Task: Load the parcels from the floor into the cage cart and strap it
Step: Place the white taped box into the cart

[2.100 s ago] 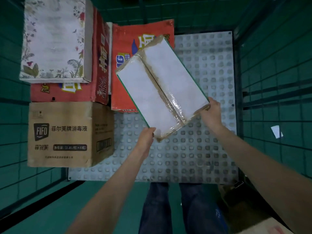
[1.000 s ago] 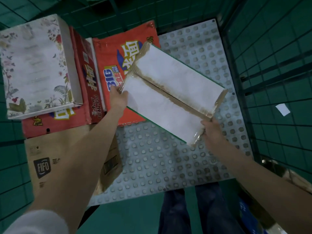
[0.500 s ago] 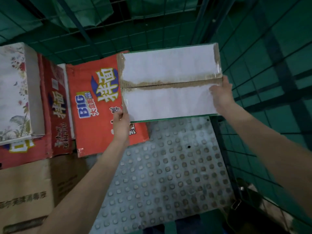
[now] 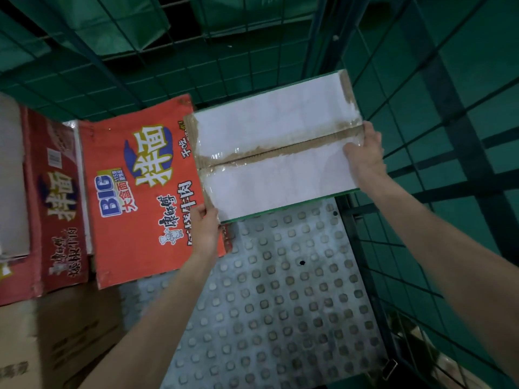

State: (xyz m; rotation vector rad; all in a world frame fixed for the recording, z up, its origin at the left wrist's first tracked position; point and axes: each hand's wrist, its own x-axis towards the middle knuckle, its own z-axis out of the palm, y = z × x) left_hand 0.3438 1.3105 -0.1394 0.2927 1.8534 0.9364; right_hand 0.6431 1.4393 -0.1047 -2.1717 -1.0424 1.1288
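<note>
nearest the camera, two bare forearms reach up the frame over the studded metal floor (image 4: 280, 304) of the cage cart. the left hand (image 4: 203, 228) curls round the lower left corner of the white parcel (image 4: 276, 147); the right hand (image 4: 365, 153) grips its right end, thumb over the top by the brown tape seam. the parcel sits in the upper right of the frame, long side lying across.

half a second ago it was held a little nearer and nearly level; two seconds ago it was angled diagonally over the middle of the floor. now it has been turned square and carried toward the back right corner, its left end just beside or touching the orange noodle carton (image 4: 146, 192). that looks like the last stretch of placing this parcel; whether it already rests on the floor cannot be told.

the right end is close to the green wire side wall (image 4: 421, 136), so the right hand has little room to slip out. the far edge nears the back mesh (image 4: 224, 66). bare studded floor lies open in front. at far left stand a red carton (image 4: 56, 197) and, lower left, a brown one (image 4: 56, 341). no strap is visible.
</note>
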